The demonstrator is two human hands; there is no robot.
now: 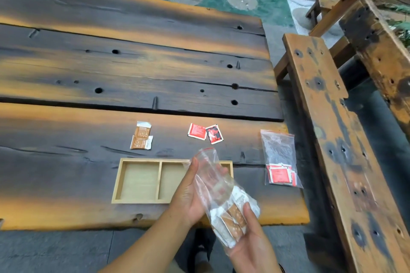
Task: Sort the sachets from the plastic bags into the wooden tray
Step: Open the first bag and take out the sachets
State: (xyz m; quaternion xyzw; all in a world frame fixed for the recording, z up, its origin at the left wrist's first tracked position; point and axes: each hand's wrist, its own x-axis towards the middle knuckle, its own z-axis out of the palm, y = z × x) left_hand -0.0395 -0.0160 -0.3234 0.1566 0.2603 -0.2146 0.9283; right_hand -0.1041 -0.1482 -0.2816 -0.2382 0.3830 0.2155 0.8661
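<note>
I hold a clear zip bag [218,186] of brown and white sachets over the table's near edge. My left hand [188,193] grips its upper part near the red zip. My right hand [250,239] cups its filled bottom from below, thumb on the sachets. Just beyond lies the wooden tray [135,160], two compartments visible, both bare; its right end is hidden behind the bag. Two brown sachets [142,136] lie behind the tray on the left, two red sachets [205,133] on the right. A second clear bag [279,159] with red sachets lies flat at the right.
The charred plank table [111,68] stretches far ahead and left. A wooden bench [328,122] runs along its right side, with more rough timber furniture behind it. Grey paving lies below the table's near edge.
</note>
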